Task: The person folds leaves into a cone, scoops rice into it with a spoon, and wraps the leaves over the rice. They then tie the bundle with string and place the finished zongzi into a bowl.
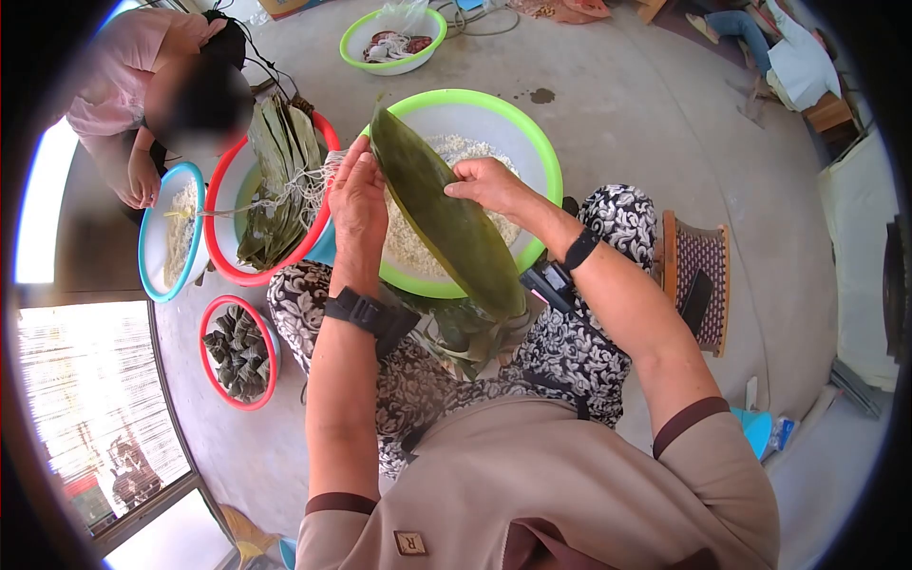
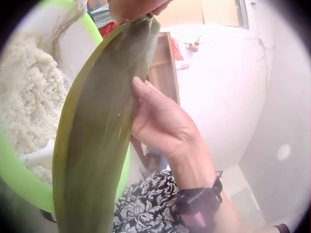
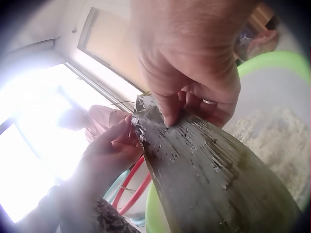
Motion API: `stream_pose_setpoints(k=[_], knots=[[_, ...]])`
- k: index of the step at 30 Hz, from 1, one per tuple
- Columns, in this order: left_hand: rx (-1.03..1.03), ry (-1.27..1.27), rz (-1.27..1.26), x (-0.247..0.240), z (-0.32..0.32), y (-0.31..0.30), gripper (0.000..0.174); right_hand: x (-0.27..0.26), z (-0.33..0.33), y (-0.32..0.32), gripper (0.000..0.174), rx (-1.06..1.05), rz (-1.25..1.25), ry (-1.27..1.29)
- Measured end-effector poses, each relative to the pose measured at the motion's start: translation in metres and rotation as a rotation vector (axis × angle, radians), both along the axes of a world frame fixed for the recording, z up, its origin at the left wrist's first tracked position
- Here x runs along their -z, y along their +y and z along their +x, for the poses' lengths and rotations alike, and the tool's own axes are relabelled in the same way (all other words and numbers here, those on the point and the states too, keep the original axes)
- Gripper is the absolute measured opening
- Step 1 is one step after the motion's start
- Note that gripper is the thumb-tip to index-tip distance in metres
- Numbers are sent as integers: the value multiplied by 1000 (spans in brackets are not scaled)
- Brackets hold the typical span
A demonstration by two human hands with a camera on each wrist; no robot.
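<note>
A long, broad green bamboo leaf [image 1: 432, 204] slants over the green-rimmed basin [image 1: 541, 142] of white rice [image 1: 408, 242]. My left hand [image 1: 359, 204] pinches its edge near the upper end, fingers pointing up. On the opposite edge, my right hand [image 1: 489, 185] holds the leaf between thumb and fingers. The left wrist view shows the right thumb lying on the leaf's surface [image 2: 97, 131]. Seen from the right wrist, the leaf's face [image 3: 209, 165] looks wet and streaked. A white utensil handle [image 2: 39, 156] lies in the rice.
To the left stand a red-rimmed basin [image 1: 217, 237] with leaves [image 1: 275, 190] and string [image 1: 309, 185], a blue-rimmed basin [image 1: 144, 252], and a small red-rimmed basin [image 1: 272, 375] of wrapped dumplings [image 1: 237, 351]. Another person [image 1: 142, 66] sits at upper left. A woven stool [image 1: 708, 275] is right.
</note>
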State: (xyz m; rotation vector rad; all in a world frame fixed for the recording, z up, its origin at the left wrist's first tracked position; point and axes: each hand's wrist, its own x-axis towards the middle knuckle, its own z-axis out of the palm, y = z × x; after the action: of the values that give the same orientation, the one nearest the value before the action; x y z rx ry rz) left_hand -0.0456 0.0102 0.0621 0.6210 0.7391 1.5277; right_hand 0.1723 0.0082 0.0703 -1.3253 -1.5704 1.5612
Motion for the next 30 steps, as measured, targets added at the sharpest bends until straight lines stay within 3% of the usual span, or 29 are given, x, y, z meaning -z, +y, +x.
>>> stream_pose_setpoints(k=[5,7,9,11,15,18,21,26,30], knots=[[-161,-105,-13,-14,-8,-1,37,2,5,0,15,-5,3,-43],[-170,22,-207,-8,-10,-5,43,-4,9,-1,15,-15,-38,78],[-77,83,-267,1,-5,-8,50,-4,11,-1,14,12,-55,108],[225,190,-349,9,-1,-8,48,-7,12,-1,14,36,-57,141],[379,249,-305,10,11,-15,20,-6,12,-1,14,15,-87,166],[311,158,-218,22,11,-11,8,-5,9,0,16,-25,-100,212],[220,81,-161,18,16,-12,12,-14,8,-1,19,20,-94,208],[235,113,-120,8,24,-19,16,-12,9,1,24,83,-120,173],[239,172,-96,5,28,-19,18,-4,8,7,10,129,-4,202]])
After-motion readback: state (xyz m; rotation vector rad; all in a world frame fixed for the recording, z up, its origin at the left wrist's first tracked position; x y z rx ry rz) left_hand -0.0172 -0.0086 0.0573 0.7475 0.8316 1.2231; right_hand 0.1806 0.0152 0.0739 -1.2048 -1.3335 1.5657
